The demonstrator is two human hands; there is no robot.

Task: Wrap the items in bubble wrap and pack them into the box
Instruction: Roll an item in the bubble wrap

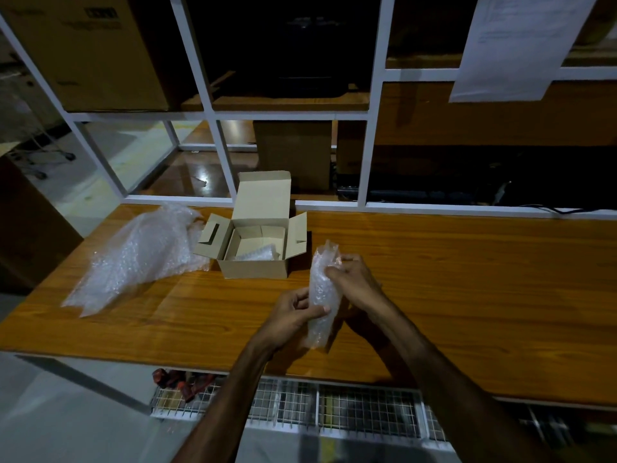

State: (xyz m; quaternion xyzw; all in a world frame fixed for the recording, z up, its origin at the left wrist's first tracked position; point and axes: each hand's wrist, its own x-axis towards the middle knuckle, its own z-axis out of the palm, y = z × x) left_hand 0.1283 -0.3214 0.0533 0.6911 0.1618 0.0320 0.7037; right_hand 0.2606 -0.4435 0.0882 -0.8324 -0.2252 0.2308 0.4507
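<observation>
Whatever sits inside the bubble-wrapped bundle (322,292) cannot be made out. The left hand (293,315) and right hand (354,279) both clasp this cloudy upright roll above the table (467,295), at four o'clock from the open box (257,242); loose bubble wrap (140,255) lies at the box's nine o'clock.

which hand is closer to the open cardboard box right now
Right. The right hand grips the upper part of the bubble-wrapped bundle, just right of the box. The left hand holds the bundle lower down, farther from the box.

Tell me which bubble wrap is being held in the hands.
The upright roll right of the box, gripped by both hands; the loose heap lies untouched on the left.
</observation>
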